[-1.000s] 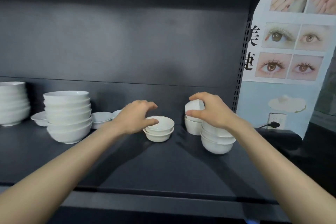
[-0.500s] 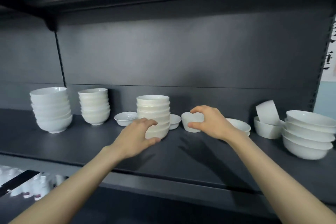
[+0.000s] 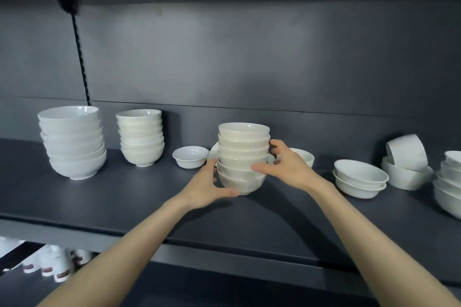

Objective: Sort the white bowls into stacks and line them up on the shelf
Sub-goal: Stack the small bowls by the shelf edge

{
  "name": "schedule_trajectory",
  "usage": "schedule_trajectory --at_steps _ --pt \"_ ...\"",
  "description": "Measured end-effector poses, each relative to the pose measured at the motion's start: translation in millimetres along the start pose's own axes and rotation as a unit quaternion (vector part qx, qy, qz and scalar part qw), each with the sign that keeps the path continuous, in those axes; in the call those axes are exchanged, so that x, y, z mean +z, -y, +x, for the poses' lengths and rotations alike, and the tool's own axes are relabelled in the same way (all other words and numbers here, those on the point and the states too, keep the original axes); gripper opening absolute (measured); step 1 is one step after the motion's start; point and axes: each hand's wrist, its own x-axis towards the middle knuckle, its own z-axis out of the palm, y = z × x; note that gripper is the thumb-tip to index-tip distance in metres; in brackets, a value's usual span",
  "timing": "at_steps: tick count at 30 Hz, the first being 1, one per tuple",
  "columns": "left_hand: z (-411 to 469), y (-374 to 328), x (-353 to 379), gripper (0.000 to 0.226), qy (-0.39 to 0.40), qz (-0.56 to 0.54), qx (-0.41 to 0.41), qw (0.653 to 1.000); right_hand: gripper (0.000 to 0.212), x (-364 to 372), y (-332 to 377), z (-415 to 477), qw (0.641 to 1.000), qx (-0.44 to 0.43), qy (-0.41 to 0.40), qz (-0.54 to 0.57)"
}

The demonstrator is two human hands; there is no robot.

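Note:
A stack of several cream-white bowls (image 3: pixel 244 149) stands mid-shelf on the dark shelf board (image 3: pixel 124 202). My left hand (image 3: pixel 208 185) cups the stack's lower left side. My right hand (image 3: pixel 287 166) grips its right side, thumb across the front. To the left stand a tall stack of large white bowls (image 3: pixel 72 141) and a narrower stack of cream bowls (image 3: pixel 141 137). A single small bowl (image 3: pixel 190 156) sits between them and the held stack. A shallow dish behind the held stack is mostly hidden.
Right of my hands sit a small bowl (image 3: pixel 305 157), two nested shallow bowls (image 3: pixel 359 178), a bowl with a cup tilted in it (image 3: pixel 405 162) and a stack of wide bowls (image 3: pixel 449 182) at the frame edge. Mugs (image 3: pixel 50 264) show on the lower shelf.
The view has swung left along the shelf. My left hand left the small bowls and took the stack's left side; my right hand moved from a small bowl onto its right side.

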Motion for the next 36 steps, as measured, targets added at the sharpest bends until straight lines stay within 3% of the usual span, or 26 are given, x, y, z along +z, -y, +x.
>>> schedule_trajectory --at_steps 4,6,11,13,21,26,30,36 --pt "20 17 11 0.108 0.013 -0.068 -0.004 0.998 0.105 7 -13 19 0.998 0.02 0.008 0.059" --pt "28 23 13 0.107 -0.003 -0.089 -0.013 0.996 0.103 11 -19 27 0.996 0.016 0.001 0.083" --pt "35 28 14 0.068 -0.064 -0.112 -0.01 0.992 0.086 17 -25 33 0.994 -0.001 -0.026 0.109" --pt "34 31 11 0.063 -0.073 -0.115 -0.008 0.991 0.084 19 -23 33 0.993 -0.002 -0.022 0.118" --pt "14 57 -29 0.079 -0.089 -0.107 -0.019 0.99 0.088 56 4 40 0.994 -0.012 -0.016 0.11" --pt "-3 86 -75 0.067 -0.099 -0.096 -0.029 0.99 0.075 102 36 51 0.993 -0.027 -0.001 0.112" --pt "-16 113 -118 0.084 -0.104 -0.089 -0.041 0.99 0.093 142 67 64 0.994 -0.032 0.011 0.109" --pt "-30 147 -171 0.088 -0.118 -0.075 -0.05 0.989 0.098 194 107 80 0.994 -0.037 0.021 0.099"
